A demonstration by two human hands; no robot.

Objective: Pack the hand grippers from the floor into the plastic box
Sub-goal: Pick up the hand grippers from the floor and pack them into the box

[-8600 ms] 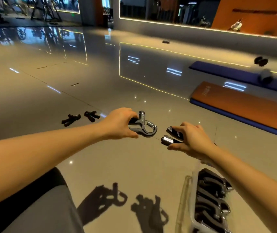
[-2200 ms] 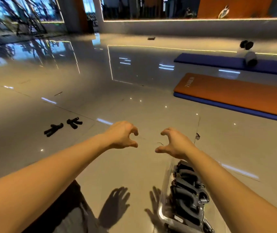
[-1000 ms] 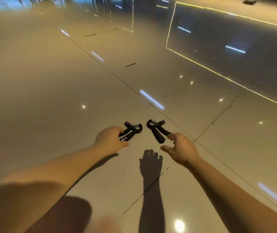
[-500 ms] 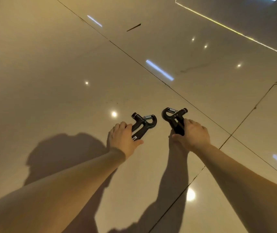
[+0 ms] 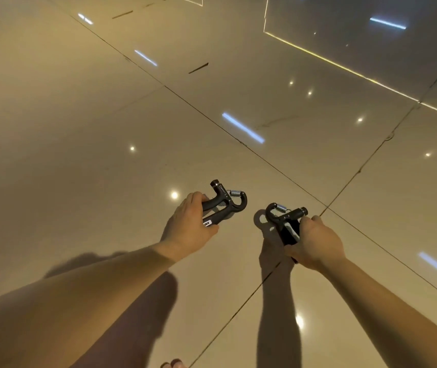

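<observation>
Two black hand grippers with metal springs are held above the glossy tiled floor. My left hand [image 5: 188,227] grips the handles of the left hand gripper [image 5: 225,203], its spring end pointing away from me. My right hand [image 5: 315,241] grips the handles of the right hand gripper [image 5: 283,217], whose curved head and spring stick out to the upper left. Both grippers cast shadows on the tiles below. The plastic box is out of view.
Shiny beige floor tiles [image 5: 105,128] with dark grout lines fill the view, reflecting ceiling lights. A bright yellow line [image 5: 344,69] crosses the floor at the upper right. My toes [image 5: 173,364] show at the bottom edge.
Both hands have closed round the two hand grippers and lifted them off the floor. The view has pulled back a little, showing more floor.
</observation>
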